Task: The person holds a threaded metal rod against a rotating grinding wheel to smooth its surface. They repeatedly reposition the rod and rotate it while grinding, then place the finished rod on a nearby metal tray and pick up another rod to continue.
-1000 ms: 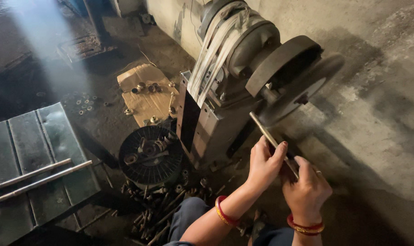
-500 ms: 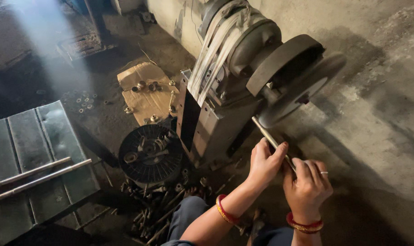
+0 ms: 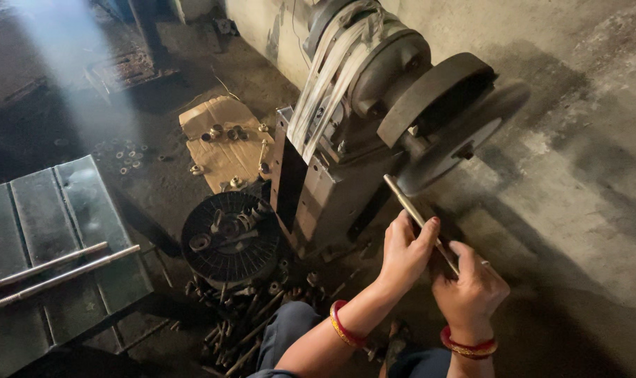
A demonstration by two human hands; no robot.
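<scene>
The big machine (image 3: 346, 140) sits in the middle, close to the wall at 12 o'clock. Its grinding wheel (image 3: 458, 136) sticks out on the machine's 3 o'clock side. A metal rod (image 3: 419, 220) leans up from 5 o'clock, and its tip is at the wheel. The left hand (image 3: 402, 252) and right hand (image 3: 468, 290) are around the rod's low end, just beside each other. A round basket (image 3: 230, 238) lies at the machine's 8 o'clock. Cardboard (image 3: 223, 140) lies behind the basket. A metal box (image 3: 52, 217) with two long bars (image 3: 52, 269) on it is at 9 o'clock.

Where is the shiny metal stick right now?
In the head view, right of centre, the metal rod is held by both hands, left hand and right hand, with its tip near the grinding wheel.
</scene>
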